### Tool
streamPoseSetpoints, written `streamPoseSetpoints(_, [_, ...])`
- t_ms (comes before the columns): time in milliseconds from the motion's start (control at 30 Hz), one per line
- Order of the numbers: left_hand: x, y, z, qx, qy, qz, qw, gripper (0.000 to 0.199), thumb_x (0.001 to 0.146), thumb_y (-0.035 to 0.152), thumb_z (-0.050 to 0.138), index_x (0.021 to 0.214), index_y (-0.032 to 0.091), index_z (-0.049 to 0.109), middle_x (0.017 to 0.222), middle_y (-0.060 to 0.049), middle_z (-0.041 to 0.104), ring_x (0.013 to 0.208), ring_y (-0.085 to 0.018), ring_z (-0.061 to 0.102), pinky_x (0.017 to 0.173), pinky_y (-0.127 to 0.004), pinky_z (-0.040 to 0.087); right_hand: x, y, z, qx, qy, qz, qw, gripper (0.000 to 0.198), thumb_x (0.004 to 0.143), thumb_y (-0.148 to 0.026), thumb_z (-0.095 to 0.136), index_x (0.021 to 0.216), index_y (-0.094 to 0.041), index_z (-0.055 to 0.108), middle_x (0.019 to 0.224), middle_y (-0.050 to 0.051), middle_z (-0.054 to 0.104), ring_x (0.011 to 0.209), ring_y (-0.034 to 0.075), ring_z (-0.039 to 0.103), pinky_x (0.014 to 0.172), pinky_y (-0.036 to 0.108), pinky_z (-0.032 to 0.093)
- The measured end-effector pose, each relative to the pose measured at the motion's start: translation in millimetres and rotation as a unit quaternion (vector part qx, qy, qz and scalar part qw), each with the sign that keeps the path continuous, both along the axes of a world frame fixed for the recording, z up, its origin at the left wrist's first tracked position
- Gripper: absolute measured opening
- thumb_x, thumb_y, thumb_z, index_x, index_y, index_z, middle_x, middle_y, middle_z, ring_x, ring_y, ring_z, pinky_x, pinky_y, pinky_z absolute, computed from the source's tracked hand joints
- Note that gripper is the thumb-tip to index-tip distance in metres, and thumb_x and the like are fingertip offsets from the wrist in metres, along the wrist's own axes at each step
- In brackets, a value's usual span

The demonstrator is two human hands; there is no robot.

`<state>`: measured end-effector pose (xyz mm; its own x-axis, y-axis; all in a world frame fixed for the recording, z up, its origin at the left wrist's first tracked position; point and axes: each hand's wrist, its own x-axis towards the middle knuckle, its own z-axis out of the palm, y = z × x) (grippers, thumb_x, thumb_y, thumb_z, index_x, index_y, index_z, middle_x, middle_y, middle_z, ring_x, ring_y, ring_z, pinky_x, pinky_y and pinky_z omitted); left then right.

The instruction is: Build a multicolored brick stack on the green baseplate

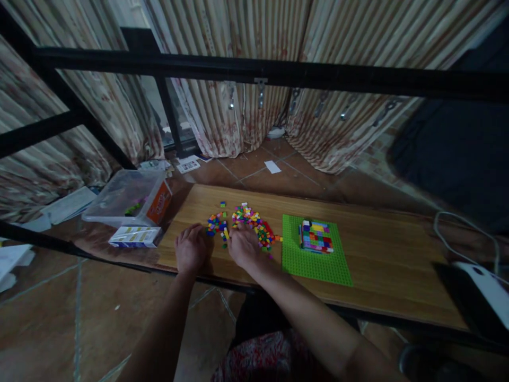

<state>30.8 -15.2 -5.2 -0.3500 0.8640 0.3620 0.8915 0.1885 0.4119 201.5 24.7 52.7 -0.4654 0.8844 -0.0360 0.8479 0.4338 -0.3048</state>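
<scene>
My left hand [191, 248] rests on the wooden table, just left of a small group of blue, green and orange toy bricks [214, 225]. Its fingers point forward and lie loosely on the tabletop, with nothing visible in them. My right hand [243, 245] reaches into the loose bricks, its fingers bent down and pressed together; what they hold, if anything, is hidden. A yellow brick [226, 233] lies by these fingertips. Beyond and to the right spreads a larger mixed pile of bricks [254, 218]. On a green baseplate [316, 271] sits a low, multicoloured brick build [317, 236].
Left of the table [382, 254] stand a clear plastic box [115, 193] with an orange label and a small carton [135, 237]. A black-and-white object [483, 289] and a white cable [497, 249] lie at the right end. A dark metal frame [238, 66] crosses before the curtains.
</scene>
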Motion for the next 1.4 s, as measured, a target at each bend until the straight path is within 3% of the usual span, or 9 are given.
streamPoseSetpoints(333, [0.6, 0.1, 0.9, 0.0, 0.002, 0.001, 1.0, 0.031, 0.085, 0.016, 0.042, 0.106, 0.019, 0.065, 0.117, -0.008, 0.067, 0.108, -0.024, 0.057, 0.097, -0.04, 0.041, 4.3, 6.4, -6.5, 0.005, 0.047, 0.069, 0.997, 0.025, 0.086, -0.019, 0.052, 0.105, -0.021, 0.068, 0.104, 0.009, 0.064, 0.102, 0.021, 0.055, 0.09, 0.031, 0.04])
streamPoseSetpoints(800, [4.5, -1.7, 0.9, -0.016, -0.018, 0.009, 1.0, 0.032, 0.087, 0.016, 0.042, 0.107, 0.022, 0.066, 0.121, -0.005, 0.065, 0.112, -0.023, 0.055, 0.099, -0.04, 0.038, 52.6, 13.3, -15.7, -0.018, 0.134, 0.02, 0.991, 0.024, 0.088, -0.015, 0.051, 0.1, -0.022, 0.071, 0.101, 0.004, 0.067, 0.097, 0.017, 0.058, 0.088, 0.026, 0.04])
streamPoseSetpoints(967, [6.2, -2.2, 4.0, -0.02, -0.021, 0.011, 1.0, 0.034, 0.087, 0.016, 0.041, 0.108, 0.022, 0.066, 0.12, -0.005, 0.065, 0.111, -0.023, 0.055, 0.098, -0.039, 0.038, 51.7, 8.8, -18.4, -0.02, 0.094, 0.084, 0.992, 0.02, 0.085, -0.018, 0.057, 0.098, -0.023, 0.072, 0.102, 0.005, 0.066, 0.1, 0.019, 0.056, 0.092, 0.028, 0.038])
streamPoseSetpoints(1167, [7.1, -2.2, 3.9, -0.019, -0.019, 0.014, 1.0, 0.033, 0.088, 0.017, 0.04, 0.107, 0.021, 0.066, 0.12, -0.006, 0.066, 0.111, -0.024, 0.055, 0.098, -0.039, 0.038, 49.7, 7.3, -18.8, -0.011, 0.039, 0.085, 0.996, 0.018, 0.085, -0.024, 0.059, 0.099, -0.02, 0.071, 0.105, 0.009, 0.064, 0.103, 0.023, 0.054, 0.094, 0.032, 0.038])
streamPoseSetpoints(1300, [4.6, -1.6, 0.5, -0.014, -0.013, 0.009, 1.0, 0.033, 0.088, 0.017, 0.04, 0.108, 0.021, 0.066, 0.12, -0.006, 0.065, 0.112, -0.023, 0.055, 0.098, -0.039, 0.038, 48.7, 4.8, -17.5, -0.004, 0.05, 0.075, 0.996, 0.017, 0.086, -0.023, 0.057, 0.097, -0.018, 0.069, 0.105, 0.01, 0.063, 0.104, 0.023, 0.054, 0.095, 0.033, 0.038])
streamPoseSetpoints(1400, [2.6, -1.2, -0.8, -0.009, -0.008, 0.005, 1.0, 0.033, 0.087, 0.015, 0.041, 0.109, 0.02, 0.065, 0.12, -0.006, 0.066, 0.11, -0.023, 0.056, 0.098, -0.038, 0.039, 51.8, 2.0, -13.4, 0.006, 0.112, 0.051, 0.992, 0.016, 0.087, -0.021, 0.054, 0.096, -0.018, 0.067, 0.102, 0.009, 0.065, 0.1, 0.022, 0.057, 0.091, 0.033, 0.041])
